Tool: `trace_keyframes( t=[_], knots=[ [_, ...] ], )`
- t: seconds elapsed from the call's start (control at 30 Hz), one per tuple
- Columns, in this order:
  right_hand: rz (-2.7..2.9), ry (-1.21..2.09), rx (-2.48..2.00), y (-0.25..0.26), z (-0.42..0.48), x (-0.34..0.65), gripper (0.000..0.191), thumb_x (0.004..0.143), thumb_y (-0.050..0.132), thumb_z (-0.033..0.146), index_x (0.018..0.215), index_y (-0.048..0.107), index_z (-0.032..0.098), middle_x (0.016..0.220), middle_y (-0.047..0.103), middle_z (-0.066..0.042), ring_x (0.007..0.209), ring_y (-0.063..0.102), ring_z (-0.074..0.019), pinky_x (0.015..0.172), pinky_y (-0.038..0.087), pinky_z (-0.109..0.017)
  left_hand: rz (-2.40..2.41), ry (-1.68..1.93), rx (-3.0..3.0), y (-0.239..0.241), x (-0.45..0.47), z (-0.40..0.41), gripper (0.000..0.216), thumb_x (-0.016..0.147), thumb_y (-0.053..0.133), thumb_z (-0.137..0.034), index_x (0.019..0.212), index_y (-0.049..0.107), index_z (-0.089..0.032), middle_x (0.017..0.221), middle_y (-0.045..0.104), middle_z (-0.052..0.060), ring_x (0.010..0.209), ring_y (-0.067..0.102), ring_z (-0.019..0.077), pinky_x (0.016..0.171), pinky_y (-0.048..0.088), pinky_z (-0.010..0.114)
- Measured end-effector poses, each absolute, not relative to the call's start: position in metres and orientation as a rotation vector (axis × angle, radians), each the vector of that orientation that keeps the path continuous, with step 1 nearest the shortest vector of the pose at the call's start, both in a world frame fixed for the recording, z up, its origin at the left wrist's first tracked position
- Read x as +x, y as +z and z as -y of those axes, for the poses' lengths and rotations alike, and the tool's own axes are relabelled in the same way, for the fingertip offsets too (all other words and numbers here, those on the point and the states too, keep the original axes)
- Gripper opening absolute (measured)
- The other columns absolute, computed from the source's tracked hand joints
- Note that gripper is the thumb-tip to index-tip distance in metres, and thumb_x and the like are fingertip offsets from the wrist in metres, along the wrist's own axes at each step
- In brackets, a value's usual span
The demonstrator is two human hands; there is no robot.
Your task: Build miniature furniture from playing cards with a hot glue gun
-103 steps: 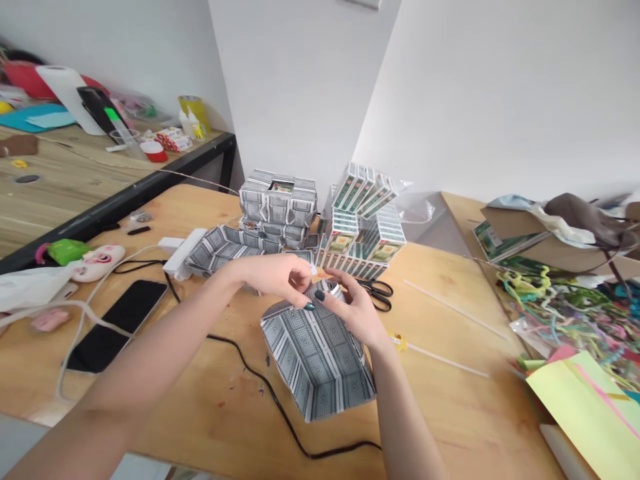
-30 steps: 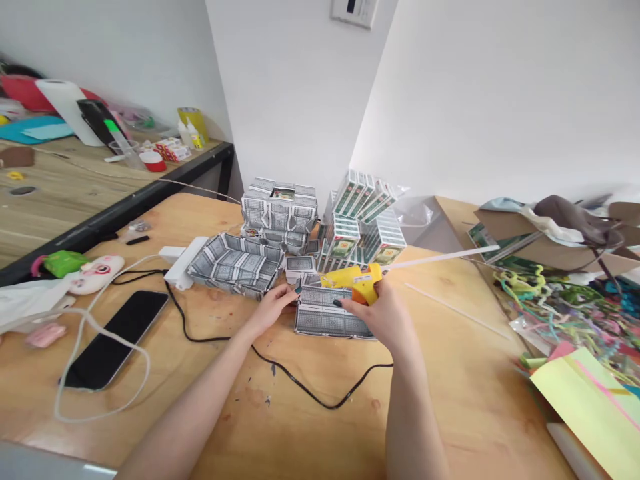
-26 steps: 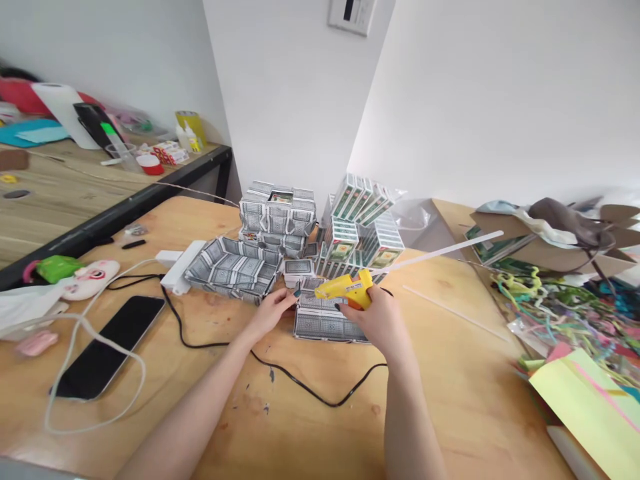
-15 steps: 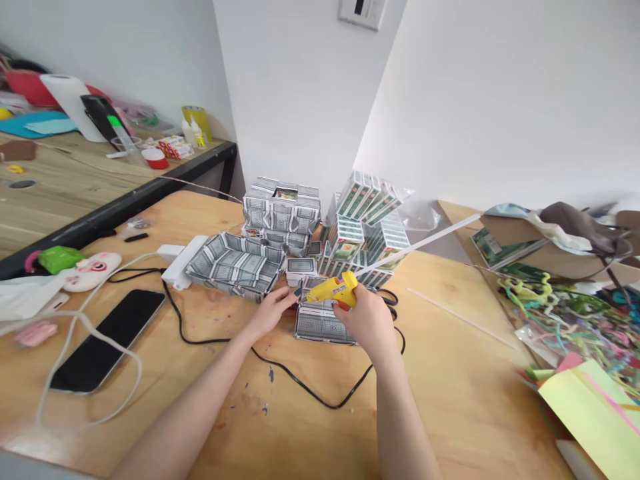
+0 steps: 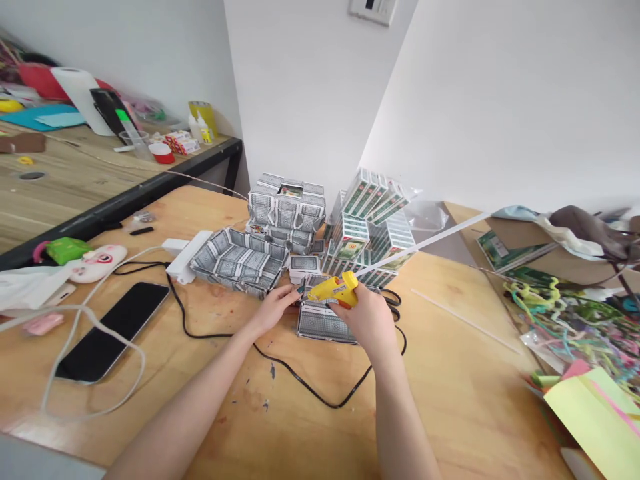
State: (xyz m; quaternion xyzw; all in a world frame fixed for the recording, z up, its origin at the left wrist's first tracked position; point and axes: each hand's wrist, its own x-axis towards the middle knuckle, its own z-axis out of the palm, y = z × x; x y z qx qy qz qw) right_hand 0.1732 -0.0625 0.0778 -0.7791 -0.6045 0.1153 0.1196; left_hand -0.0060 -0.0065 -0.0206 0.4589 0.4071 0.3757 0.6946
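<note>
My right hand (image 5: 370, 323) is wrapped round the handle of a yellow hot glue gun (image 5: 332, 289), its nozzle pointing left. A long white glue stick (image 5: 430, 243) juts from the gun's back, up to the right. Under the gun lies a small box made of grey-patterned playing cards (image 5: 325, 325), partly hidden by the gun and my right hand. My left hand (image 5: 273, 311) pinches at this box's upper left edge, close to the nozzle. A short stack of cards (image 5: 305, 265) sits just behind.
An open tray of folded cards (image 5: 240, 260) and a taller card structure (image 5: 286, 207) stand behind left. Green-and-white card packs (image 5: 353, 237) are piled behind. A black cable (image 5: 300, 383) loops in front. Left are a phone (image 5: 113, 333) and power strip (image 5: 189, 259); right, pipe cleaners (image 5: 585, 313).
The view has shifted slightly, so the background sits a little further right. Both hands keep nearly the same pose, with the glue gun still at the card box.
</note>
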Motion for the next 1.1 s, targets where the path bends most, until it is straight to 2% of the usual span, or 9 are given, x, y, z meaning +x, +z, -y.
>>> trace_keyframes(
  t=[0.2, 0.43, 0.6, 0.73, 0.83, 0.93, 0.97, 1.03, 1.1],
  knots=[
    [1.764, 0.289, -2.338, 0.080, 0.064, 0.171, 0.020, 0.074, 0.056, 0.033, 0.088, 0.061, 0.019, 0.073, 0.066, -0.006, 0.069, 0.062, -0.0202, 0.051, 0.030, -0.024, -0.896, 0.839, 1.010, -0.020, -0.005, 0.007, 0.022, 0.070, 0.064, -0.037, 0.071, 0.059, -0.015, 0.072, 0.058, 0.000, 0.072, 0.054, 0.0154, 0.070, 0.047, 0.030],
    [1.781, 0.283, -2.378, 0.083, 0.064, 0.168, 0.018, 0.074, 0.055, 0.029, 0.085, 0.060, 0.017, 0.076, 0.067, -0.007, 0.070, 0.062, -0.0199, 0.051, 0.031, -0.024, -0.942, 0.872, 1.041, -0.021, -0.004, 0.006, 0.025, 0.067, 0.065, -0.035, 0.058, 0.051, -0.016, 0.062, 0.053, -0.002, 0.066, 0.052, 0.0149, 0.065, 0.045, 0.028],
    [1.789, 0.271, -2.397, 0.084, 0.065, 0.168, 0.017, 0.074, 0.054, 0.029, 0.084, 0.060, 0.017, 0.078, 0.066, -0.008, 0.070, 0.061, -0.0201, 0.051, 0.030, -0.025, -0.972, 0.865, 1.063, -0.026, -0.004, 0.003, 0.026, 0.067, 0.065, -0.036, 0.057, 0.050, -0.017, 0.060, 0.053, -0.002, 0.065, 0.053, 0.0162, 0.063, 0.045, 0.028],
    [1.716, 0.257, -2.385, 0.085, 0.064, 0.173, 0.016, 0.072, 0.055, 0.030, 0.080, 0.059, 0.017, 0.072, 0.064, -0.008, 0.066, 0.059, -0.0194, 0.051, 0.031, -0.025, -1.006, 0.818, 1.023, -0.021, -0.004, 0.004, 0.028, 0.065, 0.067, -0.035, 0.057, 0.047, -0.017, 0.062, 0.055, -0.001, 0.066, 0.056, 0.0169, 0.064, 0.048, 0.029],
    [1.659, 0.260, -2.338, 0.088, 0.067, 0.185, 0.016, 0.069, 0.055, 0.032, 0.072, 0.057, 0.017, 0.065, 0.062, -0.007, 0.059, 0.055, -0.0177, 0.049, 0.031, -0.024, -1.027, 0.758, 0.962, -0.010, -0.005, 0.008, 0.026, 0.063, 0.070, -0.032, 0.074, 0.051, -0.019, 0.068, 0.057, -0.001, 0.067, 0.059, 0.0176, 0.063, 0.051, 0.032],
    [1.547, 0.271, -2.297, 0.094, 0.073, 0.199, 0.018, 0.067, 0.055, 0.036, 0.067, 0.054, 0.017, 0.060, 0.060, -0.005, 0.055, 0.053, -0.0164, 0.047, 0.032, -0.023, -1.014, 0.656, 0.978, 0.004, -0.004, 0.014, 0.054, 0.063, 0.071, -0.029, 0.111, 0.048, -0.025, 0.073, 0.059, -0.001, 0.066, 0.062, 0.0189, 0.060, 0.052, 0.033],
    [1.496, 0.273, -2.288, 0.096, 0.075, 0.203, 0.019, 0.067, 0.055, 0.037, 0.065, 0.054, 0.018, 0.059, 0.059, -0.004, 0.053, 0.052, -0.0161, 0.046, 0.032, -0.023, -0.999, 0.615, 1.004, 0.009, -0.003, 0.016, 0.059, 0.063, 0.070, -0.028, 0.118, 0.046, -0.027, 0.073, 0.060, -0.001, 0.067, 0.063, 0.0193, 0.059, 0.053, 0.032],
    [1.394, 0.268, -2.263, 0.099, 0.082, 0.208, 0.021, 0.065, 0.057, 0.038, 0.061, 0.052, 0.018, 0.054, 0.057, -0.003, 0.050, 0.051, -0.0155, 0.045, 0.033, -0.024, -0.981, 0.547, 1.041, 0.018, 0.000, 0.017, 0.057, 0.065, 0.067, -0.027, 0.119, 0.050, -0.027, 0.074, 0.061, 0.001, 0.067, 0.063, 0.0189, 0.059, 0.053, 0.030],
    [1.304, 0.270, -2.217, 0.103, 0.090, 0.209, 0.023, 0.064, 0.058, 0.039, 0.057, 0.052, 0.019, 0.051, 0.056, -0.002, 0.047, 0.051, -0.0155, 0.044, 0.033, -0.024, -0.996, 0.513, 1.025, 0.024, 0.002, 0.017, 0.047, 0.066, 0.063, -0.027, 0.112, 0.056, -0.024, 0.074, 0.062, 0.002, 0.065, 0.062, 0.0181, 0.058, 0.053, 0.030]
  ],
)
